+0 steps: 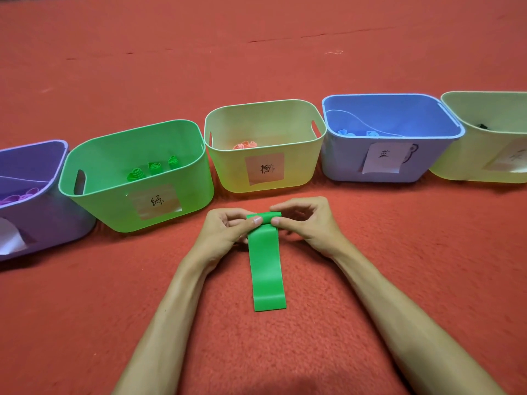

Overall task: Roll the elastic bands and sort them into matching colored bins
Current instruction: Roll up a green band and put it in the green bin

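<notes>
Purple bin (48,220) at far left. Beside it, green bin (108,206) holding three rolled green bands (155,168). In front, left hand (222,232) pinches the rolled far end of a green elastic band (266,269), fingers curled. Right hand (310,223) pinches the same roll from the opposite side. The band's tail lies flat on the red carpet (370,280).

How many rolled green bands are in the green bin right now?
3, in a row on the floor of the green bin: left roll, middle roll, right roll farthest back. Its near wall may hide others.
</notes>
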A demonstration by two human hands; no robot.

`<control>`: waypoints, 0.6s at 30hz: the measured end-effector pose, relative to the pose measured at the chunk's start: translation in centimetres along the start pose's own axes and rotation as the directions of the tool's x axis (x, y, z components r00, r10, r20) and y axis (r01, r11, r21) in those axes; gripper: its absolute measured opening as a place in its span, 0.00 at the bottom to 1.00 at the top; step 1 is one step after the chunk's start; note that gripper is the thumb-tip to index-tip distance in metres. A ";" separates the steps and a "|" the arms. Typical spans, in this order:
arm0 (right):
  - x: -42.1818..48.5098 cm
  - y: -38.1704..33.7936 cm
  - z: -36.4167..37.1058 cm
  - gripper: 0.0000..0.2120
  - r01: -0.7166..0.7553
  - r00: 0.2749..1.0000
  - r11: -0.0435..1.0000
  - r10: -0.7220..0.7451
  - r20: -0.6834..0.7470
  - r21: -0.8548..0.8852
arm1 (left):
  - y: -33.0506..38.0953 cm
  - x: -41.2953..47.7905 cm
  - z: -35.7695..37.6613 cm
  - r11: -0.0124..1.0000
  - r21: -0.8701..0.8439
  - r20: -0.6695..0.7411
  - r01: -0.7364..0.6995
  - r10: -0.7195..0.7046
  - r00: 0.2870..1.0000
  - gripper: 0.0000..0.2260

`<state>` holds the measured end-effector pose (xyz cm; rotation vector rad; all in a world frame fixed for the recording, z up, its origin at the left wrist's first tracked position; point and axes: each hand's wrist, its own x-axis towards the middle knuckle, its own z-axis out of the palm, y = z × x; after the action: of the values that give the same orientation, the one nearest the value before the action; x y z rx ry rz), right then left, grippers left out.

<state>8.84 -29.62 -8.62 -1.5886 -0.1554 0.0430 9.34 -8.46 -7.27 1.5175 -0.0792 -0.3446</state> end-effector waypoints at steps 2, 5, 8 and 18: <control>0.2 0.1 0.0 0.11 0.010 1.000 1.000 -0.010 0.010 -0.012 | 0.0 -0.1 -0.1 0.999 -0.039 -0.005 -0.001 0.001 1.000 0.08; 0.3 0.3 0.1 0.07 0.017 1.000 0.999 -0.016 0.022 -0.028 | 0.0 -0.1 -0.2 0.999 -0.037 -0.021 -0.010 0.009 1.000 0.09; 0.2 0.2 0.2 0.04 0.017 0.999 0.999 -0.016 0.028 -0.037 | -0.1 0.0 -0.3 1.000 -0.002 -0.014 -0.002 0.002 1.000 0.11; 0.5 0.6 0.1 0.10 0.076 0.997 0.996 -0.074 0.032 -0.049 | -0.5 0.4 -0.8 1.000 0.003 0.008 -0.013 0.013 1.000 0.12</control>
<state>9.33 -29.43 -9.24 -1.6319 -0.2410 0.0041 9.80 -7.80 -7.91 1.5186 -0.0956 -0.3405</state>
